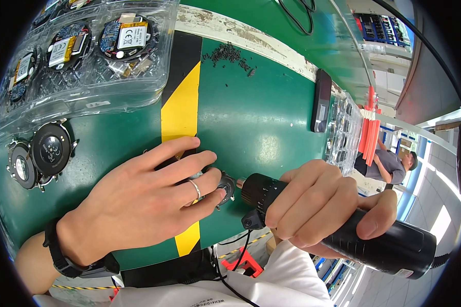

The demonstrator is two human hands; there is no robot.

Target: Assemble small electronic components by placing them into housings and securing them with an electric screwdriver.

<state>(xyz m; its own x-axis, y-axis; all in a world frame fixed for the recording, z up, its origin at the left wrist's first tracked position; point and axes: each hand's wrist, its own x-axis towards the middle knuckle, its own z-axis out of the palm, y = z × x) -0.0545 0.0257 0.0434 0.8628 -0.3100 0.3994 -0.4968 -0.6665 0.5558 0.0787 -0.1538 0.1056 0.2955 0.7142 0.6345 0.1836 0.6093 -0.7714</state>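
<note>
My left hand (146,197), with a ring and a black wristband, bends its fingers over a small round black watch case (226,190) on the green bench and holds it there. Most of the case is hidden beneath the fingers. My right hand (315,204) is wrapped around a black electric screwdriver (389,243), tilted with its bit toward the case's right edge. Whether the bit touches the case I cannot tell. Beyond my hands lies a scattered heap of tiny black screws (229,55). Two more round black watch cases (51,149) rest at the left.
At the upper left, a clear plastic tray (102,97) holds several round assemblies with batteries. Yellow-and-black tape (182,115) crosses the green bench. A flat black device (320,100) and another clear tray (341,133) sit at the right, near red-orange bins (369,138). A person (386,166) stands beyond.
</note>
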